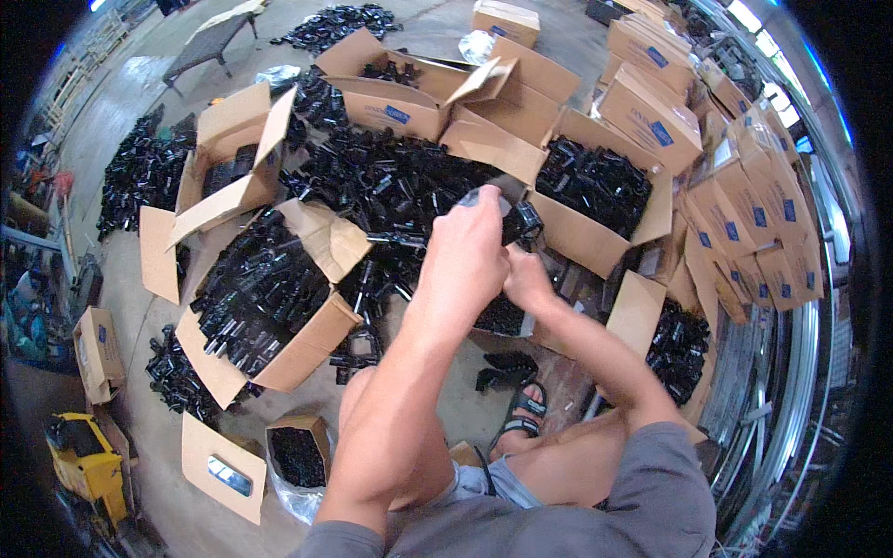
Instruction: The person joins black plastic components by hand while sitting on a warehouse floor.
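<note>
My left hand [468, 240] is closed in a fist in the middle of the view, above the heap of black parts. A short, shiny black part [526, 223] sticks out at its right side, seemingly in its grip. Behind the thumb shows the edge of something greyish that I cannot make out. Just below and to the right, my right hand [528, 279] is closed as well, close against the left. What its fingers hold is hidden. Under and beyond both hands spreads a large pile of black parts [391, 177].
Open cartons filled with black parts stand around: one at left [316, 321], one at right [581, 232], one at back [391, 107]. Closed cartons [744, 214] are stacked at far right beside metal profiles [772, 400]. A phone [230, 474] lies on a cardboard flap at lower left.
</note>
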A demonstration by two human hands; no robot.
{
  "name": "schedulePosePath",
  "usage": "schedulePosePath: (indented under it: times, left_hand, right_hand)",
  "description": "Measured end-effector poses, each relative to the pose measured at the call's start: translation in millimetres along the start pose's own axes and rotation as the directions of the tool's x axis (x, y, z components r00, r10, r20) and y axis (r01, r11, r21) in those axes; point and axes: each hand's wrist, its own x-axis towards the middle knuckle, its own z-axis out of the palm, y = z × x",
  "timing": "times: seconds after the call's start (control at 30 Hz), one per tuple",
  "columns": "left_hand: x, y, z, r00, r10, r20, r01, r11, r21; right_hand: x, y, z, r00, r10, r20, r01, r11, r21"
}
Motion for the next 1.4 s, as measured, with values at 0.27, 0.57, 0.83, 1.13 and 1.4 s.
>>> schedulePosePath:
  times: [0.27,0.57,0.83,1.13,1.4]
  left_hand:
    - [-6,21,22,0.983,0.074,0.169,-0.088,0.993,0.076]
    - [-21,46,57,0.951,0.189,0.247,-0.221,0.969,0.112]
    - [-26,48,62,0.943,0.177,0.283,-0.222,0.966,0.133]
    - [-28,53,59,0.944,0.145,0.297,-0.19,0.973,0.129]
    - [-29,47,59,0.944,0.183,0.275,-0.221,0.968,0.116]
  right_hand:
    - [-54,-99,-176,0.818,-0.2,-0.54,0.326,0.933,0.149]
    - [-68,-83,-152,0.85,-0.433,-0.299,0.388,0.9,-0.199]
    - [-76,-81,-155,0.885,-0.395,-0.246,0.363,0.917,-0.166]
    - [-78,-80,-161,0.873,-0.426,-0.238,0.393,0.903,-0.176]
    - [-75,-82,-158,0.887,-0.391,-0.244,0.384,0.92,-0.078]
